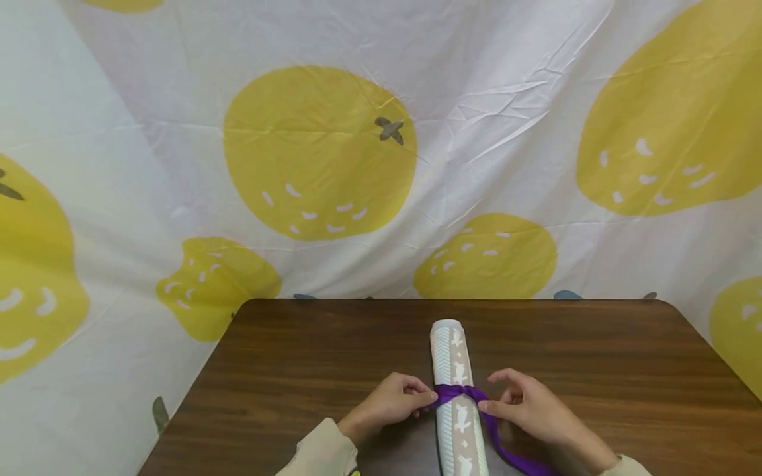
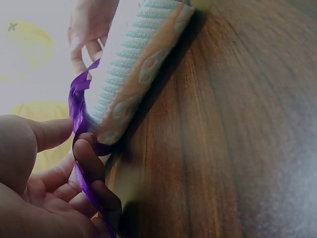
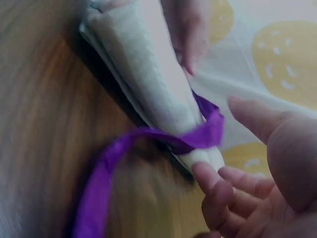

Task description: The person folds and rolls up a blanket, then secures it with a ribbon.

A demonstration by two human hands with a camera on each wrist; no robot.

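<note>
A rolled towel (image 1: 461, 423), white and pale blue with a beige band of white figures, lies lengthwise on the table. Around its middle runs a purple ribbon (image 1: 457, 391), crossed or knotted on top. My left hand (image 1: 393, 400) is at the roll's left side, pinching the ribbon (image 2: 78, 111) between thumb and fingers; one tail hangs down across those fingers. On the other side, my right hand (image 1: 532, 406) is spread beside the roll, thumb and fingers apart. In the right wrist view its fingertips (image 3: 205, 173) are right at the towel, and a long ribbon tail (image 3: 101, 178) trails over the table.
The dark wood-grain table (image 1: 321, 350) has its far edge a little beyond the roll's end. Behind and beside it hangs a white cloth (image 1: 369, 271) printed with large yellow fruits. Light sleeves (image 1: 324, 449) cover both forearms.
</note>
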